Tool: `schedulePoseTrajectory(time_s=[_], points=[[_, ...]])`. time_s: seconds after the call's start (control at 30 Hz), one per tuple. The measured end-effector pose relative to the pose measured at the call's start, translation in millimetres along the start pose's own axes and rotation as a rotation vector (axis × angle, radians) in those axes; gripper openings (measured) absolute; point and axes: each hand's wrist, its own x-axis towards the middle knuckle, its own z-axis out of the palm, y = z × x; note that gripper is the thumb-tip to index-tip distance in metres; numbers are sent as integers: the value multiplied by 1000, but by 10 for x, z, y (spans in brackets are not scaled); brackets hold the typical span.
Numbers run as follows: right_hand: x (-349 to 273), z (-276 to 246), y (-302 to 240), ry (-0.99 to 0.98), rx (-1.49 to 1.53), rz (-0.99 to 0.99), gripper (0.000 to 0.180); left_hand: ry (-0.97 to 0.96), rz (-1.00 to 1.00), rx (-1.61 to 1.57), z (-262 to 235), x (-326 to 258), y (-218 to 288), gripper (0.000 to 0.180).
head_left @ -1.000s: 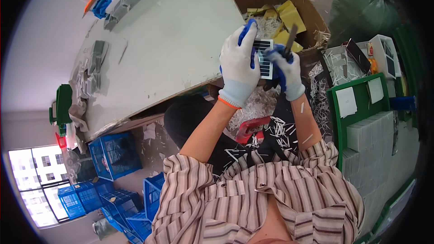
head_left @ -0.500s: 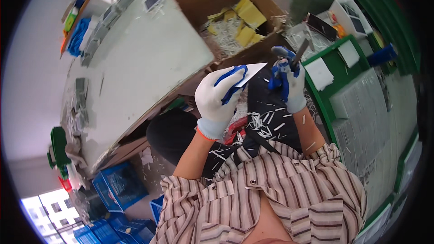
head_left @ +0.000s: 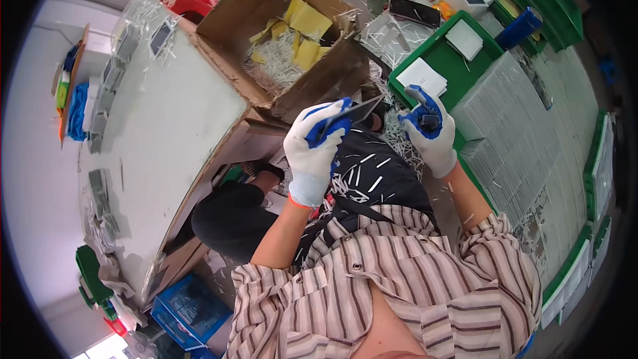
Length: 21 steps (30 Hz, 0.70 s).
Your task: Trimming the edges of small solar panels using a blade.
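Note:
My left hand (head_left: pixel 310 154), in a white glove with blue palm and fingertips, pinches a thin flat card (head_left: pixel 365 110). The card is tilted, showing a grey face and narrow edges. To the right, beside a green tray, my gloved right hand (head_left: pixel 435 143) is closed around the dark handle of a knife (head_left: pixel 430 121); its blade cannot be made out from this angle. A gap separates the two hands. White slivers (head_left: pixel 362 174) lie scattered over my dark-trousered lap below.
A cardboard box (head_left: pixel 229 70) with white strips and yellow pieces stands ahead. At right, the green tray (head_left: pixel 399 86) holds white cards, beside stacked greyish sheets (head_left: pixel 512 133). A pale table (head_left: pixel 179 106) spans the left. A blue crate (head_left: pixel 189 312) sits lower left.
My view has swung to the right. The card has turned from its white face toward edge-on. The knife's blade, visible before, no longer shows, as my right hand has rotated.

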Motion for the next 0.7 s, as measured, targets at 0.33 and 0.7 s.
schedulePoseTrajectory(time_s=[0.33,0.7], points=[[-67,-338,441,-169,-460,-559,64,9,-374,-244,263,141,-130,23],[903,-823,79,-400,-627,148,17,-360,-1141,-1014,390,63,-681,35]])
